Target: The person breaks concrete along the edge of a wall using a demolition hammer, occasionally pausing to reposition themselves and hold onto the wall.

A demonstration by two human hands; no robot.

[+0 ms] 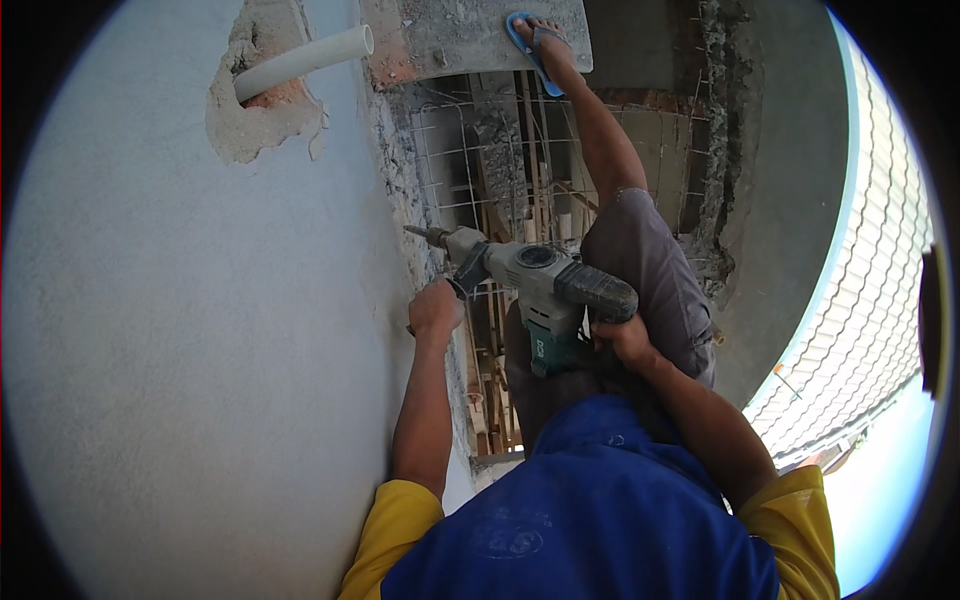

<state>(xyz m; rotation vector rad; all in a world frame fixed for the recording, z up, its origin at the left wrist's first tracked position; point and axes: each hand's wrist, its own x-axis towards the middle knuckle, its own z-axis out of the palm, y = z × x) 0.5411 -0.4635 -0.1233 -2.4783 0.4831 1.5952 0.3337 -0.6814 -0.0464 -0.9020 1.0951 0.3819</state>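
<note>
A DCA demolition hammer [536, 281] lies across in front of my body, its chisel bit [420, 232] pointing left at the chipped concrete edge [401, 161] beside the wall. Whether the bit touches the concrete, I cannot tell. My left hand [435, 307] is closed round the black side handle [469, 271] near the front of the tool, close to the wall. At the rear, my right hand [626, 339] grips the black rear handle [600, 292]; the fingers are partly hidden.
Below me, exposed rebar mesh [480, 161] spans an opening with wooden poles [495, 375] beneath. My sandalled foot [544, 37] rests on a concrete slab [450, 37]. A white plastic pipe [307, 64] juts from the broken plaster of the left wall [225, 300].
</note>
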